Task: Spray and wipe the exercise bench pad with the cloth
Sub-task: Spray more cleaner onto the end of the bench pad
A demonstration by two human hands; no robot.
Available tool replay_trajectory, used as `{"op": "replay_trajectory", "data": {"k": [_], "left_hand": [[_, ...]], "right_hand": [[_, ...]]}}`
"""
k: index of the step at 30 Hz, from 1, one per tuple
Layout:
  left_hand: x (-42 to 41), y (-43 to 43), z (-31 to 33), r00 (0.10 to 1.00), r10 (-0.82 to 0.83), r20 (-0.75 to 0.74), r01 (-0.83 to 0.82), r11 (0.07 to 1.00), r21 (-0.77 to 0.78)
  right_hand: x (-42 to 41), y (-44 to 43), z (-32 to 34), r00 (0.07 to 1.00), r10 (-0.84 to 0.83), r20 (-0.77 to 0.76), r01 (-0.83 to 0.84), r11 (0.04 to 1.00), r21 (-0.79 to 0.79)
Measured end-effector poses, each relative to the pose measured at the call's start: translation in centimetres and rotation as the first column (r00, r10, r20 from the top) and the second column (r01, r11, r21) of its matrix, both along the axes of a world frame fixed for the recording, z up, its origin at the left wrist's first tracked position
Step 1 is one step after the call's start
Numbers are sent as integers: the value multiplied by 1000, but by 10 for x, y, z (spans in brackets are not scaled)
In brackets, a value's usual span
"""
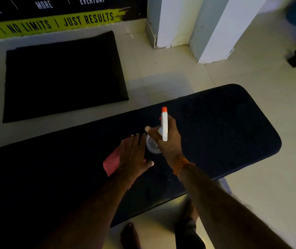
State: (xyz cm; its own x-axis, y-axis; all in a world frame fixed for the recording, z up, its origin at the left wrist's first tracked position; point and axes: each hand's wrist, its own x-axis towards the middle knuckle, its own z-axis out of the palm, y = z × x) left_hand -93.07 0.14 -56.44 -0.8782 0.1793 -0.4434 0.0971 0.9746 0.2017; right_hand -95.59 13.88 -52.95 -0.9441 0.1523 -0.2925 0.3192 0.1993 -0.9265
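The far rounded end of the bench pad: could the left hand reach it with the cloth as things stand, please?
Probably yes. The left hand lies flat on the pink cloth mid-pad, and the bench pad is bare towards that end. Only the right hand, holding the spray bottle alongside, sits in the path.

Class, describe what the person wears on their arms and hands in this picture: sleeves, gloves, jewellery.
Both forearms are bare, with no sleeves in view. The left hand and the right hand wear no gloves. The only thing worn is an orange beaded bracelet wrapped around the right wrist. No rings or watch can be made out in the dim light.
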Motion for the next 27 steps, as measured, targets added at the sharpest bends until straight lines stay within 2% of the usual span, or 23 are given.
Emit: {"op": "replay_trajectory", "data": {"k": [4, 8, 13, 17, 20, 23, 25, 27], "left_hand": [[-13, 17, -7, 999, 47, -8, -47, 998, 30], [-24, 56, -11, 1000, 4, -17, -4, 1000, -16], [-59, 138, -16, 993, -113, 31, 114, 992, -57], [-84, 225, -19, 981, -185, 51, 185, 983, 9], [-95, 277, -24, 976, -167, 141, 162, 986, 46], [-95, 301, -37, 962, -161, 222, 171, 985, -25], [-90, 305, -42, 962, -171, 212, 195, 976, -99], [-89, 307, -43, 962, -170, 212, 198, 973, -121]], "right_hand": [[-17, 14, 1, 984, -172, -37, 165, 974, -155], [-21, 68, 2, 957, -280, -72, 259, 942, -214], [-27, 163, -1, 931, -355, 87, 365, 881, -302], [-34, 243, -4, 886, -392, 246, 452, 850, -273], [-41, 290, -10, 836, -410, 363, 501, 841, -204], [-40, 320, -18, 780, -426, 459, 521, 848, -98], [-34, 336, -26, 769, -437, 467, 532, 842, -88], [-22, 347, -28, 782, -380, 494, 483, 870, -95]]}}
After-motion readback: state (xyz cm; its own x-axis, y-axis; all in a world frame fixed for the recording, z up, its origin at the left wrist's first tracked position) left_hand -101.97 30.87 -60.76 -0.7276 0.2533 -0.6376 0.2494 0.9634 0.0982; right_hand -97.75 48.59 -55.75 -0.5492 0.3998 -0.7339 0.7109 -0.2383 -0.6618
